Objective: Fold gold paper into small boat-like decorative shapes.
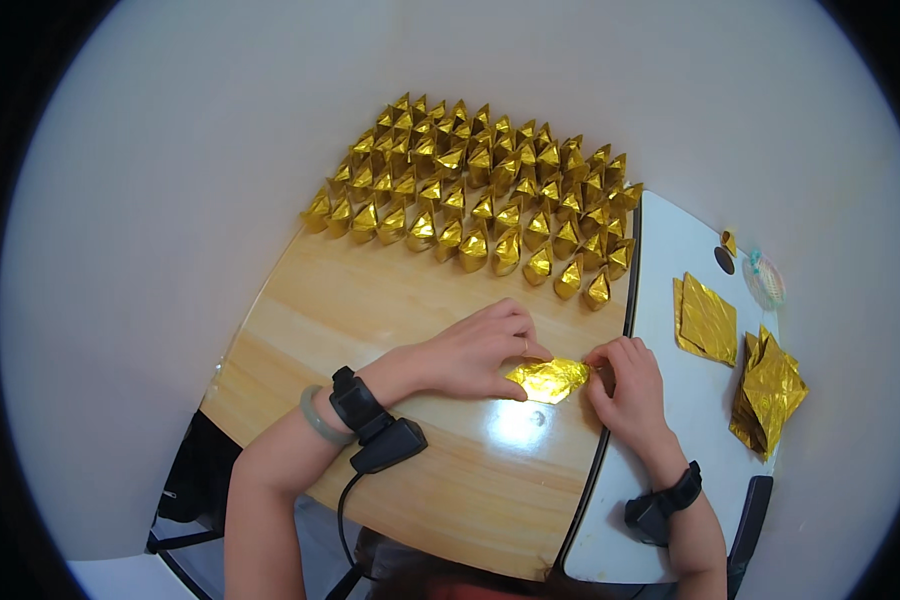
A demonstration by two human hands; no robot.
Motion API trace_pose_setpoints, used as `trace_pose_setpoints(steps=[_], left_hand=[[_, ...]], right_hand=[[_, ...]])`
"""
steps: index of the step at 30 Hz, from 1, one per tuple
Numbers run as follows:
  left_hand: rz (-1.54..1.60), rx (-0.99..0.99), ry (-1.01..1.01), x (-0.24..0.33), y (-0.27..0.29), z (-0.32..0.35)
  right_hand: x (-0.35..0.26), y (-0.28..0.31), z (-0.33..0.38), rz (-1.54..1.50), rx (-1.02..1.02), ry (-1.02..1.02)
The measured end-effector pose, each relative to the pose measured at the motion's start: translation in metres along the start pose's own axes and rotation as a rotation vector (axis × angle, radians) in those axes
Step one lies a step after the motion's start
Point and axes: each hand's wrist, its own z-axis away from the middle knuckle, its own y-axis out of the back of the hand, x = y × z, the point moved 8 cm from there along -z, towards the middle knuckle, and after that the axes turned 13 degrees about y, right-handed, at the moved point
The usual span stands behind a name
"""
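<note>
A flat, folded piece of gold foil paper (550,381) lies between my hands, low over the wooden table. My left hand (487,352) grips its left end, thumb below and fingers above. At the right end, the thumb and fingers of my right hand (626,385) pinch the pointed tip. Beyond my hands, several rows of finished-looking folded gold paper ingots (473,250) stand with their points up on the far half of the table.
Right of the wooden table (370,300) stands a white table (660,300), with a dark seam between them. On it lie a stack of square gold paper (710,320), a pile of folded gold sheets (770,395), a dark round disc (724,261) and a clear coiled item (765,280).
</note>
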Motion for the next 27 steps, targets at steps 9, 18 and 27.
trace_pose_setpoints(steps=[9, 18, 27], left_hand=[[0.021, 0.019, -0.020, -0.005, -0.003, 0.001], [0.023, 0.022, -0.097, 0.002, -0.001, 0.000], [-0.046, 0.006, -0.018, -0.007, -0.005, 0.000]], right_hand=[[-0.029, -0.003, -0.007, -0.174, -0.019, 0.268], [-0.024, -0.011, -0.005, -0.194, -0.090, 0.166], [-0.019, -0.011, -0.005, -0.091, -0.100, 0.088]])
